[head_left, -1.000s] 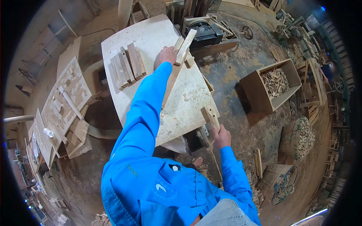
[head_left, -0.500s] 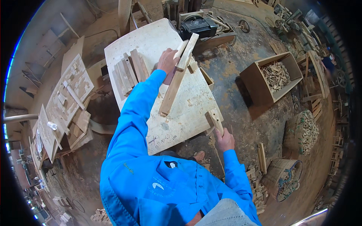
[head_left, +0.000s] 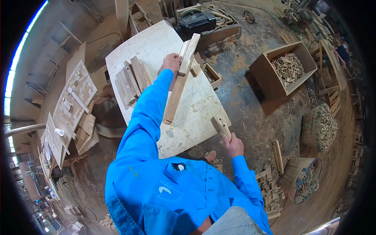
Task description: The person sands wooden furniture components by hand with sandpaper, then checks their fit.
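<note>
My left hand (head_left: 171,62) is closed at the far part of a pale tabletop board (head_left: 196,105), its curled fingers against a short pale wooden strip (head_left: 184,48). That strip lies alongside a wooden block (head_left: 190,53), which rests over a longer wooden bar (head_left: 177,98) running toward me. Part of the strip is hidden by the fingers. At the board's near right corner, my right hand (head_left: 234,145) is wrapped round a wooden handle (head_left: 222,126) with holes in it. Left of my left hand, several wooden strips (head_left: 131,80) lie side by side on the board.
Beyond the board sits a dark motor (head_left: 197,22). To the right stand an open box (head_left: 270,84) of wood offcuts and two woven baskets (head_left: 288,176) of scraps. At left is a littered side table (head_left: 78,88). A small wooden tray (head_left: 213,76) adjoins the board's right edge.
The view has shifted slightly. The fingers of my left hand are more curled at the pale strip than before. My right hand stays round the handle.
</note>
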Demonstrator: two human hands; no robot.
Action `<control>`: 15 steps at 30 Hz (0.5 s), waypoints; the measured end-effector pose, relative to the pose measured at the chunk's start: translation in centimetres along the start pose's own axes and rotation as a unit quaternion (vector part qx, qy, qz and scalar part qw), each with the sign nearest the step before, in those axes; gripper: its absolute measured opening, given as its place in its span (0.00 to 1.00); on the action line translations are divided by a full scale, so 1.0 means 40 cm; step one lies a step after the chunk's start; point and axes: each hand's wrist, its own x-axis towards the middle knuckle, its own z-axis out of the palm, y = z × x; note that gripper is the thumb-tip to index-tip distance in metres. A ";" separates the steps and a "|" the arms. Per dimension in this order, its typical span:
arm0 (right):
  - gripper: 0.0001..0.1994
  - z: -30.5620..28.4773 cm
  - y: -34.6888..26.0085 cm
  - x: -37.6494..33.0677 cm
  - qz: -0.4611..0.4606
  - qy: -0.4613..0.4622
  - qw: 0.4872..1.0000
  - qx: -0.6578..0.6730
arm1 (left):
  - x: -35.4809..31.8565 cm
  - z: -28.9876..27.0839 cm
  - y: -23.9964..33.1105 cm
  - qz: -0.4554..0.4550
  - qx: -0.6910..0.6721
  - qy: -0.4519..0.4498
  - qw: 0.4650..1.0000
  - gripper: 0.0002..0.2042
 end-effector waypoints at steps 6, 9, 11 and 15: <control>0.22 0.005 -0.004 0.004 -0.004 0.007 1.000 0.029 | 0.026 0.005 0.016 -0.022 -0.018 -0.022 0.999 0.12; 0.22 0.007 -0.010 0.012 -0.002 -0.002 1.000 0.012 | 0.028 0.005 0.012 -0.006 0.007 0.003 1.000 0.13; 0.22 0.001 -0.027 0.021 -0.009 -0.004 1.000 0.003 | 0.037 -0.005 0.016 0.006 0.036 0.022 0.999 0.14; 0.23 0.003 -0.046 0.049 -0.022 0.015 1.000 -0.009 | 0.045 -0.016 0.063 -0.010 0.077 0.020 0.997 0.16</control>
